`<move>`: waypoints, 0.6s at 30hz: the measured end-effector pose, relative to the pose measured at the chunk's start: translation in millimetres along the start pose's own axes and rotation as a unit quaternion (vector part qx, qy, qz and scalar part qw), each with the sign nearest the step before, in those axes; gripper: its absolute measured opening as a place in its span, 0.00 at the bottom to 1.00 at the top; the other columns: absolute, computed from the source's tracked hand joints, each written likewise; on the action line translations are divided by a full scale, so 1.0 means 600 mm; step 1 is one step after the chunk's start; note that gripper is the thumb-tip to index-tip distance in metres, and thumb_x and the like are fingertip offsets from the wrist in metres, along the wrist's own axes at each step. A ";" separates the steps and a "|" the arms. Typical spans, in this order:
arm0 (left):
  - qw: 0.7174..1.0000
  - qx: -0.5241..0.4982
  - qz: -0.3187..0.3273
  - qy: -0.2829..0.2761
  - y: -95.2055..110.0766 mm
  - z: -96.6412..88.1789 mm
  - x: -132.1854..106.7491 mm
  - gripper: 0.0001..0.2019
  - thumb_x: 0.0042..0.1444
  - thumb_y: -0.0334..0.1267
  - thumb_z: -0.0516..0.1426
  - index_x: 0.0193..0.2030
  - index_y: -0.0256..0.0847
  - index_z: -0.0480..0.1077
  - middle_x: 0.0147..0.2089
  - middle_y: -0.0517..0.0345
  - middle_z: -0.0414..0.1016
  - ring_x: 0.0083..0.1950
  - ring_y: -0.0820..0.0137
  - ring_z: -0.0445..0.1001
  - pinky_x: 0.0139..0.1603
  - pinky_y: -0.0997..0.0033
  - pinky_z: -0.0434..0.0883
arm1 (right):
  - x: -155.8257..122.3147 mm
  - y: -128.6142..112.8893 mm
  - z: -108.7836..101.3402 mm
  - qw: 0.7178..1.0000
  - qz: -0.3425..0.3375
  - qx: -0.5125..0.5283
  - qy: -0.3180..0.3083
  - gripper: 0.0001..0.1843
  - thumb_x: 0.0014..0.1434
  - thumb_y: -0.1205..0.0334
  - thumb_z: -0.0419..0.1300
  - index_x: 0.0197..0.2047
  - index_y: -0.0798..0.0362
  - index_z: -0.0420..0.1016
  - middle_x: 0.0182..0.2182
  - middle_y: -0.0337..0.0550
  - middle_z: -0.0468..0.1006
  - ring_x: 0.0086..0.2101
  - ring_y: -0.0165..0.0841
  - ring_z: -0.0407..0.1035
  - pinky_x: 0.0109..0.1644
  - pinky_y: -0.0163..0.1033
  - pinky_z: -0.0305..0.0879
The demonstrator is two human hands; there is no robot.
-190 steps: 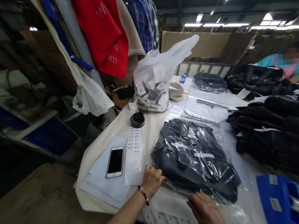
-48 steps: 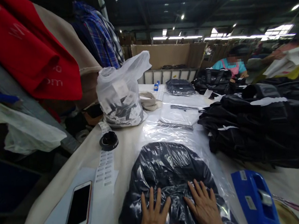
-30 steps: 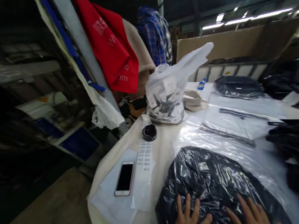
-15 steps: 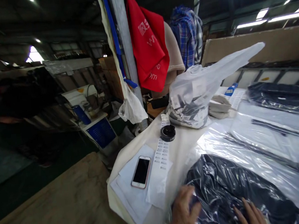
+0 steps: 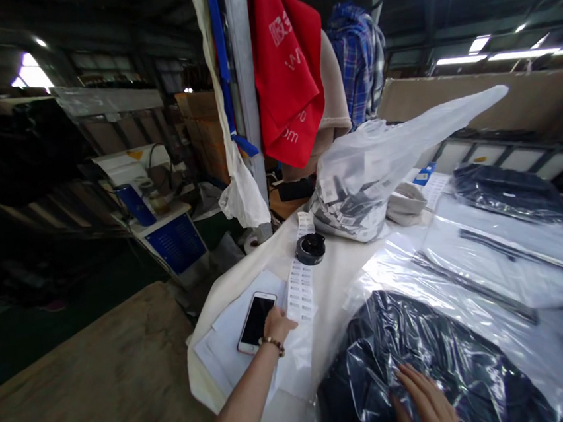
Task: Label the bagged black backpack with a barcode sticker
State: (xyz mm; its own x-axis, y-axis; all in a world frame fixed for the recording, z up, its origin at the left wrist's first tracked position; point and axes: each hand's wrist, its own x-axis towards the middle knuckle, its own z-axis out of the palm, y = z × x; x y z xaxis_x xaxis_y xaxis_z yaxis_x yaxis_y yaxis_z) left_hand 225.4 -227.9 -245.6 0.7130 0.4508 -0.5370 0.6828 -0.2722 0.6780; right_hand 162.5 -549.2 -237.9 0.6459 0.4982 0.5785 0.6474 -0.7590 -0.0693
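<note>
My left hand (image 5: 278,324) is over the left edge of a strip of barcode labels (image 5: 301,289), beside a white-framed smartphone (image 5: 256,319). Its fingers are drawn together, their tips touching the strip's edge; whether they grip it is hidden. White sheets (image 5: 221,363) lie beneath the phone. At the lower right, my right hand (image 5: 424,399) rests with fingers stretched out on a dark folded garment in a clear plastic bag (image 5: 437,335). The wrapping is shiny and creased.
A black tape roll (image 5: 310,249) sits on the label strip. Behind it stands a translucent bag of tags (image 5: 354,191). Another bagged dark garment (image 5: 509,192) lies at the right rear. A metal post (image 5: 243,75) holds a hanging red cloth (image 5: 288,77). The table's left edge is rounded.
My left hand has left the bagged garment and moved left to the label strip by the phone. My right hand stays on the bag, slightly further left in view. The view has shifted a little.
</note>
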 end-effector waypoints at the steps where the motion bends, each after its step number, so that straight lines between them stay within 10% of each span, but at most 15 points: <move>1: 0.999 -0.032 -0.003 -0.031 0.000 0.000 0.003 0.09 0.56 0.38 0.59 0.40 0.33 0.69 0.42 0.55 0.73 0.44 0.65 0.72 0.47 0.59 0.70 | 0.029 -0.025 0.003 0.999 0.008 0.042 0.002 0.21 0.61 0.58 0.53 0.57 0.52 0.62 0.49 0.53 0.74 0.47 0.43 0.71 0.46 0.48 0.71; 8: 0.934 -0.274 0.043 -0.225 0.000 -0.008 -0.001 0.14 0.47 0.41 0.63 0.35 0.32 0.73 0.31 0.53 0.77 0.35 0.65 0.75 0.43 0.61 0.71 | 0.172 -0.145 0.111 0.879 0.255 0.400 -0.036 0.15 0.58 0.57 0.53 0.45 0.48 0.74 0.47 0.48 0.74 0.47 0.40 0.70 0.52 0.47 0.69; 18: 0.866 -0.422 0.110 -0.246 0.019 0.000 -0.005 0.18 0.32 0.36 0.64 0.34 0.34 0.77 0.40 0.48 0.79 0.48 0.56 0.72 0.58 0.61 0.60 | 0.216 -0.150 0.234 0.762 0.428 0.486 -0.027 0.24 0.43 0.45 0.60 0.41 0.51 0.77 0.50 0.52 0.70 0.53 0.47 0.62 0.60 0.55 0.54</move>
State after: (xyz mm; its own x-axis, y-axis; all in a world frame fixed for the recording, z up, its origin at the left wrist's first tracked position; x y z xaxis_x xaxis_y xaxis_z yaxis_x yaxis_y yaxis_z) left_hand 230.9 -232.3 -236.1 0.9340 -0.0066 -0.3572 0.3113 0.5057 0.8046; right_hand 244.6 -357.6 -271.0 0.9983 0.0313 -0.0494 -0.0438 -0.1599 -0.9862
